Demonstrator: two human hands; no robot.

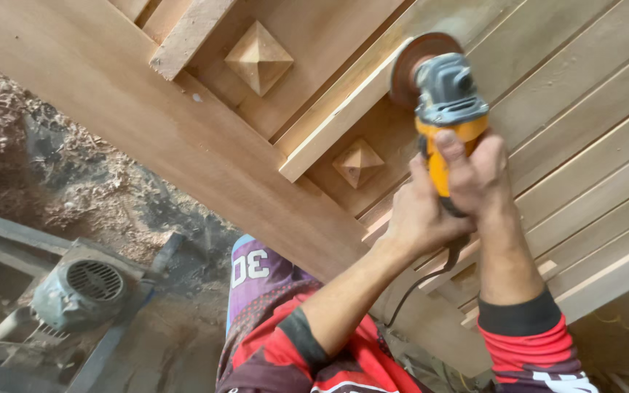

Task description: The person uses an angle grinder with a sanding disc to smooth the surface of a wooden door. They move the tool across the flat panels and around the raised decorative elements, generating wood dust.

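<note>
— What's being held?

— An angle grinder (442, 109) with a yellow body and a grey head. Both hands are on its yellow body. The right hand (478, 175) has its grip clamped around the body from the far side, fingers (451, 156) curled over the top. The left hand (420, 215) has its grip closed on the same body from the near side, just below and touching the right one.

— And the working end?

— Just beyond the two grips, the round brownish sanding disc (416, 62) lies against a slat of the wooden door panel (183, 138). The grinder sits on that panel, tilted away from the person.

— Anything trailing from it?

— A dark power cord (420, 287) drops from behind the grips, down between the forearms.

— What lies near the grips?

— To the left of them, two carved pyramid blocks (259, 57) are set into recessed fields of the panel; the nearer one is just beside the left hand. To the right run long parallel slats (591, 167).

— Farther out?

— Well to the lower left, a grey electric motor (78, 295) sits on a metal frame, with wood shavings (9, 124) heaped on the floor beyond it. The sleeves (533, 342) are red with black cuffs.
</note>
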